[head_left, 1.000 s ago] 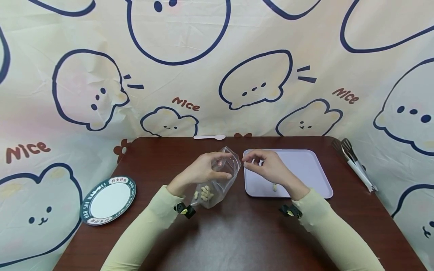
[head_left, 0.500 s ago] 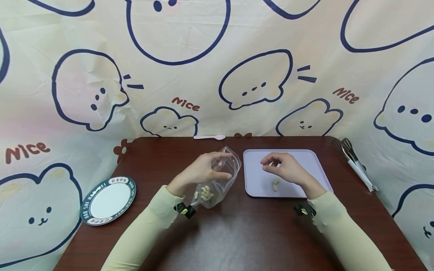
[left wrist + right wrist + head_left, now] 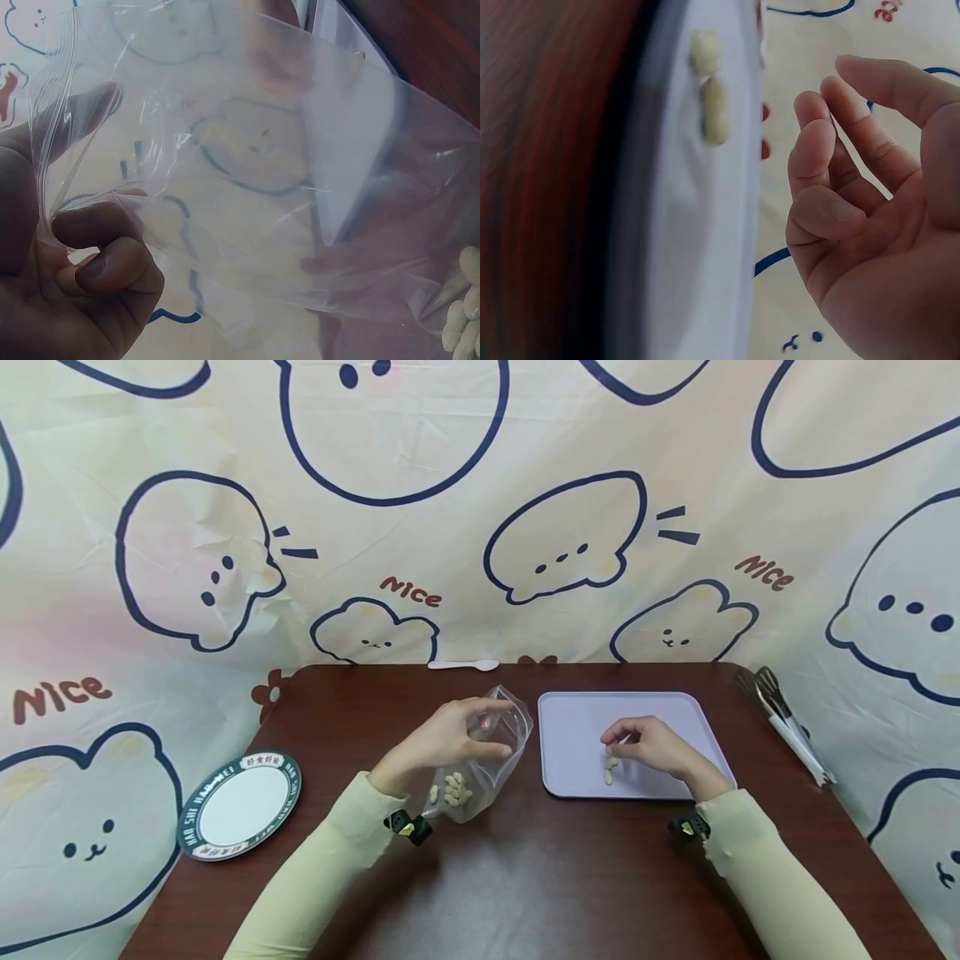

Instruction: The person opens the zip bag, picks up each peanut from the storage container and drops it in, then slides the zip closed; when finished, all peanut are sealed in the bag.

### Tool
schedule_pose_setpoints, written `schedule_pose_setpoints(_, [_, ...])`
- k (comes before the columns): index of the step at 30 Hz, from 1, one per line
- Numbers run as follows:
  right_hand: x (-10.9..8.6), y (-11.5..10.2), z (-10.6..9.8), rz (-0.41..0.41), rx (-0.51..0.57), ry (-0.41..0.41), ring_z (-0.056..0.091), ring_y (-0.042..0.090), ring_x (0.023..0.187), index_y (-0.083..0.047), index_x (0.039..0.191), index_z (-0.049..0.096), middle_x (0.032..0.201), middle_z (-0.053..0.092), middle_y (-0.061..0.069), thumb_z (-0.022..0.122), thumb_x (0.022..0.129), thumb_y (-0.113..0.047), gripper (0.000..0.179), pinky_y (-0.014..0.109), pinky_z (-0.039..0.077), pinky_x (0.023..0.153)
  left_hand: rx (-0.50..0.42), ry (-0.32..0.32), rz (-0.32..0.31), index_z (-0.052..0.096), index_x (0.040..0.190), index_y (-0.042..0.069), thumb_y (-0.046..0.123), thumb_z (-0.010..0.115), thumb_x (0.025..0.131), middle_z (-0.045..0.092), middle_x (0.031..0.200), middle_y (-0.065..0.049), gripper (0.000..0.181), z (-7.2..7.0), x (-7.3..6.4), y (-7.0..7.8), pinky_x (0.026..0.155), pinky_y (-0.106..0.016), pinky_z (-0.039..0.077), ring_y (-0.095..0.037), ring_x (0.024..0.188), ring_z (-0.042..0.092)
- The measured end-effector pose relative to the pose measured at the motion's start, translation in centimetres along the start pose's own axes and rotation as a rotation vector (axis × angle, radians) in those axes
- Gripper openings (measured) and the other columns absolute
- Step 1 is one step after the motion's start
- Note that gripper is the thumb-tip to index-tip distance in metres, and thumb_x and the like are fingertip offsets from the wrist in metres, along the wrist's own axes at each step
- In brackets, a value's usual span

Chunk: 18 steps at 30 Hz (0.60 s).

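My left hand (image 3: 442, 737) holds a clear plastic zip bag (image 3: 489, 783) at its mouth, thumb and forefinger spread apart at the opening and other fingers curled by the rim in the left wrist view. Several peanuts in their shells (image 3: 455, 789) lie at the bottom of the bag. Over the lilac tray (image 3: 573, 735), my right hand (image 3: 654, 745) has its thumb and fingertips close above two peanuts (image 3: 714, 112). In the right wrist view its fingers are loosely bent, thumb and forefinger parted, with nothing between them.
A green-rimmed plate (image 3: 197, 818) stands at the left edge of the brown table (image 3: 495, 893). At the back edge lies a white spoon (image 3: 465, 665). Kitchen utensils with white handles (image 3: 797, 747) lie along the right edge. A cartoon-printed cloth (image 3: 450, 543) hangs behind.
My right hand has moved from beside the bag's mouth rightward and then down over the tray, toward the peanuts. The left hand and the bag have stayed in place.
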State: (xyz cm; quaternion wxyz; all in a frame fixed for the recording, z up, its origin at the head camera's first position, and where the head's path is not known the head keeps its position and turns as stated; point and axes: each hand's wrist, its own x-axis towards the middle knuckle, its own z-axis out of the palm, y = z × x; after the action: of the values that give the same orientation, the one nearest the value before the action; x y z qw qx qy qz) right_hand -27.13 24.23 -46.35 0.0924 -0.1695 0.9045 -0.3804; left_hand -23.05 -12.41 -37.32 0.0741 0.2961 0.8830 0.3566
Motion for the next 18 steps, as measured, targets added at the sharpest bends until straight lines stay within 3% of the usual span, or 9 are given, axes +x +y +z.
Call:
schedule_pose_setpoints(8, [0.0,2.0,0.4,0.032,0.014,-0.001,0.058,0.015,0.079,-0.007,0.1,0.074,0.091,0.072,0.007,0.074,0.085,-0.01,0.014,0.025,0.048,0.065,-0.014,-0.008,0.006,0.055,0.143,0.016,0.036,0.08,0.084,0.054,0.091,-0.002,0.067,0.1,0.0,0.0,0.058,-0.025,0.037,-0.01,0.06,0.041])
schedule_pose_setpoints(18, [0.2,2.1,1.0,0.075,-0.053,-0.041,0.058,0.018,0.083,-0.012,0.097,0.075,0.093,0.073,0.003,0.07,0.082,-0.004,0.017,0.031,0.049,0.069,-0.009,-0.006,0.001,0.055,0.143,0.018,0.036,0.08,0.084,0.056,0.095,-0.002,0.067,0.0,0.0,0.0,0.061,-0.026,0.04,-0.012,0.067,0.046])
